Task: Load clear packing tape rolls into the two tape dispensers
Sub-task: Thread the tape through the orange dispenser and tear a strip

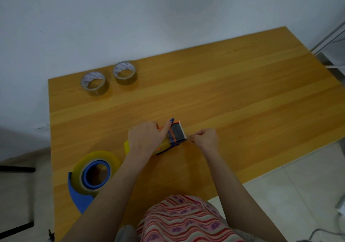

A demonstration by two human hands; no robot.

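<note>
Orange dispenser (172,139) with yellowish roll gripped by left hand (144,139); right hand (205,139) pinches its tape end.

Bench (242,92): right half unobstructed; far-left corner occupied by 2 tape rolls (94,83); near-left edge blocked by blue dispenser (87,182).

I have just one view, from the head-worn camera: it looks steeply down and forward over the near edge of the wooden table (242,92), close above it, the white wall (130,17) filling the far side.
</note>
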